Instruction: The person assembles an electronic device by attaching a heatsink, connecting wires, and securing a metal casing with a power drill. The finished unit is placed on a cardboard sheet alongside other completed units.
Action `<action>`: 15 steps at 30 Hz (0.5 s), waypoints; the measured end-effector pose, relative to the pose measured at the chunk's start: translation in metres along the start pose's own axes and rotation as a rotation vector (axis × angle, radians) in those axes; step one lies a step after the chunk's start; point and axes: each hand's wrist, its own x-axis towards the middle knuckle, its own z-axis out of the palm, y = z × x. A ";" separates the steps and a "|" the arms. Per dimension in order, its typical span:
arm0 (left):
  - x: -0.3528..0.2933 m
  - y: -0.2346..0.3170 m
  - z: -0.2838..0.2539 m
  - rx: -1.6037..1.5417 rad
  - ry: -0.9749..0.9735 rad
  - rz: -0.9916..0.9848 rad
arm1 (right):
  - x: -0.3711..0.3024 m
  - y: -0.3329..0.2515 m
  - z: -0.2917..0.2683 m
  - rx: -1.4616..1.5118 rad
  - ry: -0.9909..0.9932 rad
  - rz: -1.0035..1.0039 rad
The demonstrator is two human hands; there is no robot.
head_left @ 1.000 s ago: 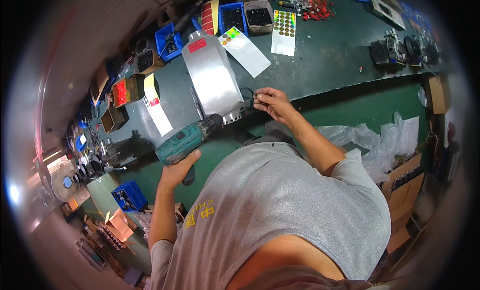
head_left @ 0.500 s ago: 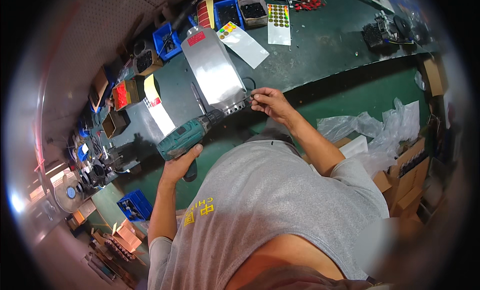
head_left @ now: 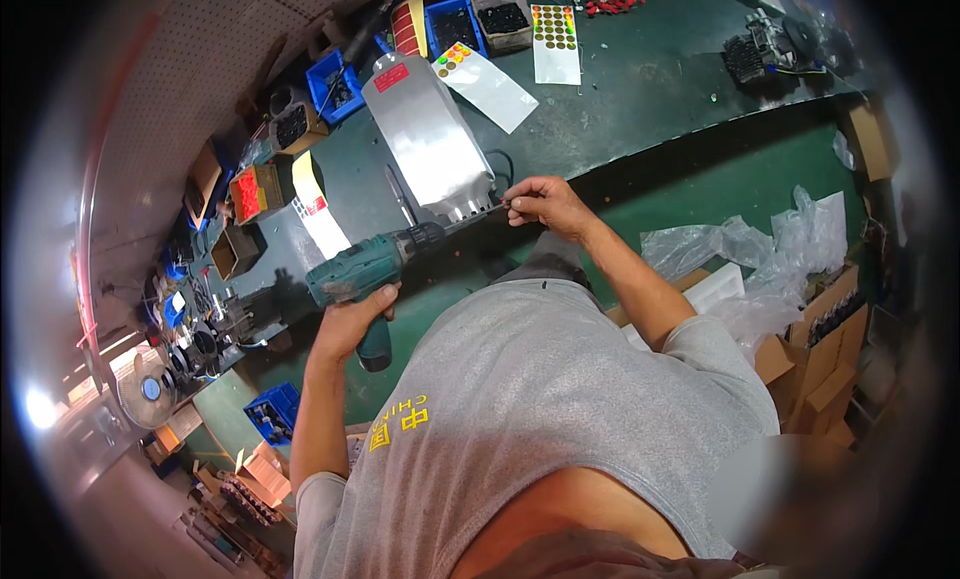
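A person's left hand (head_left: 352, 324) wraps the grip of a green drill (head_left: 350, 270), thumb along its near side, the forearm rising steeply from below, the chuck pointed at the near end of a silver casing (head_left: 430, 139). The right hand (head_left: 545, 205) reaches in with bent elbow to the casing's near right corner, thumb and forefinger pinched together, the other fingers curled. What sits between those fingertips is too small to make out, as is the thin line between them and the chuck. Most of the left fingers are hidden by the drill, and whether its tip touches the casing cannot be told.

The casing lies on a dark green bench (head_left: 650, 104), near its edge. Two sticker sheets (head_left: 556, 49) lie right of the casing, and a blue bin (head_left: 334, 85) stands left of its far end. On the green floor, well right of the casing, clear plastic (head_left: 725, 244) lies by open cartons (head_left: 825, 354); far left of it stands a fan (head_left: 146, 391).
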 end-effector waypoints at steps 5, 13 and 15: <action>0.017 0.025 -0.005 0.210 -0.031 0.013 | 0.016 0.005 0.004 -0.228 0.109 -0.114; 0.066 0.124 0.038 1.020 -0.206 0.447 | 0.063 0.045 -0.004 -0.485 0.322 -0.421; 0.078 0.136 0.049 1.239 -0.239 0.466 | 0.068 0.055 0.000 -0.437 0.375 -0.470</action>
